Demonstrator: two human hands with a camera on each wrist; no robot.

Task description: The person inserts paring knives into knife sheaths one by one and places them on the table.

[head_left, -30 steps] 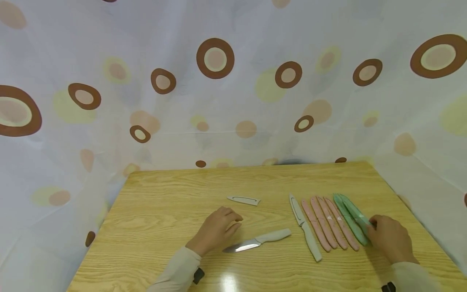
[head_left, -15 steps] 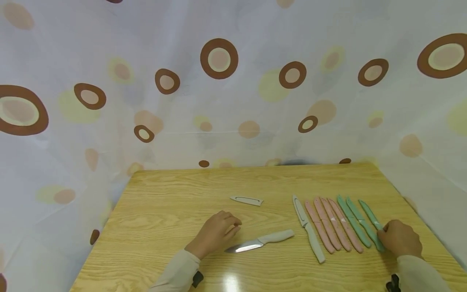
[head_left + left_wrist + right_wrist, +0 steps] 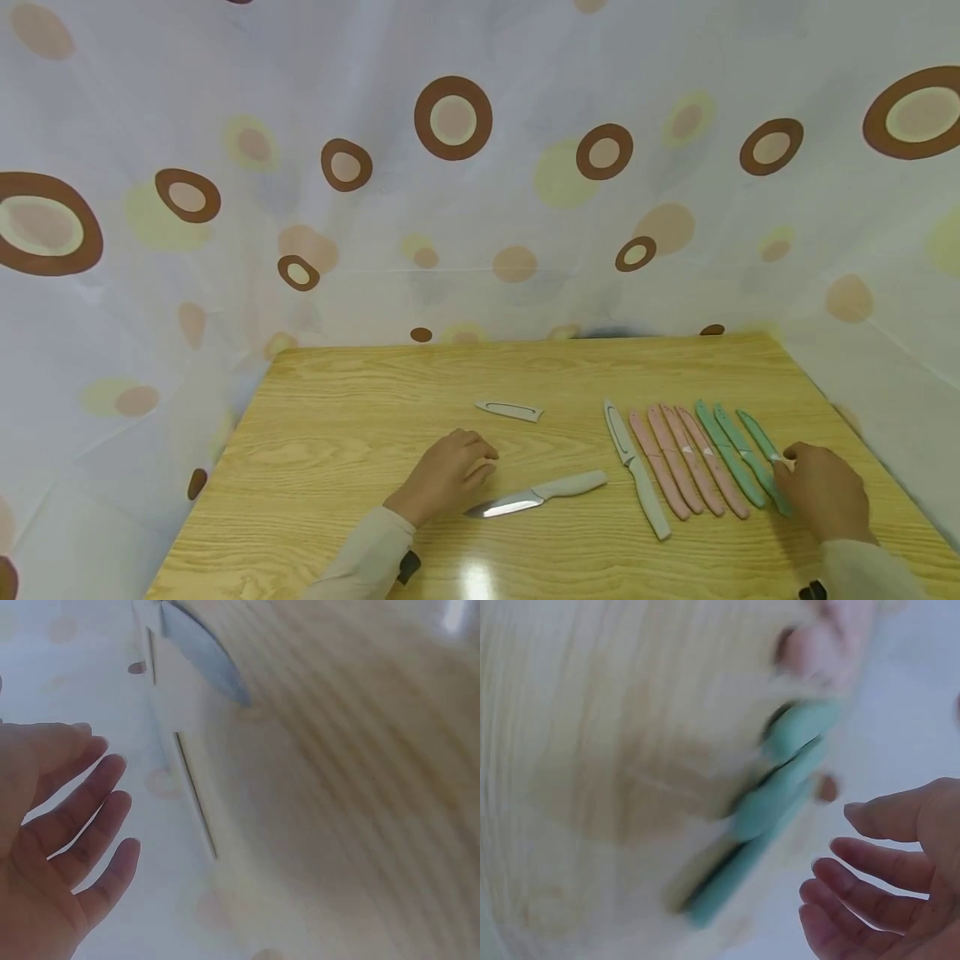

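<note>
My left hand [image 3: 442,475] hovers over the table with loosely bent fingers and holds nothing. Beside it lies a bare knife [image 3: 572,485] with an off-white handle, its blade pointing left. A matching off-white sheath [image 3: 510,411] lies farther back. My right hand [image 3: 825,496] is above the handle end of the rightmost green knife [image 3: 757,433], partly hiding it. In the right wrist view its fingers [image 3: 870,859] are spread and empty, apart from the blurred green knives. Two other green knives [image 3: 729,450] lie just left of that one.
Several pink knives [image 3: 708,458] lie side by side left of the green ones. Left of them is an off-white knife [image 3: 647,492] in its sheath. A patterned curtain [image 3: 480,208] encloses the wooden table [image 3: 337,417] at the back and sides.
My right hand has moved the rightmost green knife away from the other green ones, laid it down to the right and let go. My left hand has stayed nearly still.
</note>
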